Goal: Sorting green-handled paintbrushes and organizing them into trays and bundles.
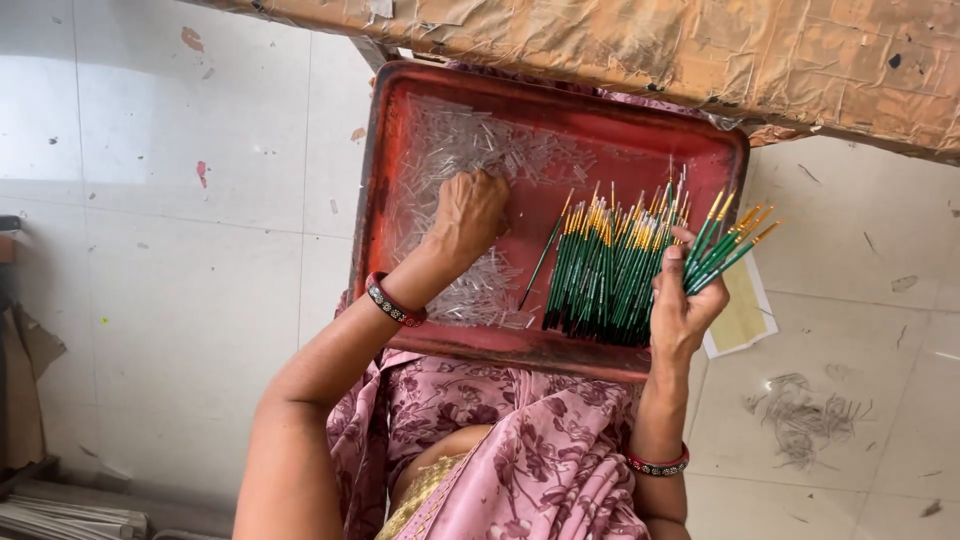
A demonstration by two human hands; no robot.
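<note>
Fingers of the left hand (468, 215) curl into clear plastic caps (470, 150) in the red tray (560, 345), hiding any grasp. Right hand (685, 310) clasps a fan of green brushes (725, 250); more brushes (605, 270) lie heaped beside it. Cardboard (640, 50) hides the tray's far rim.

Under you lies a floor of large pale grey tiles (180, 250), scuffed and flecked with small reddish and dark marks. Daylight brightens its upper left part. Along the top edge you see a bench covered in crinkled brown paper (700, 50). At the lower left corner sits a stack of flat grey sheets (60, 518), with a brown cardboard piece (20, 390) above it.
</note>
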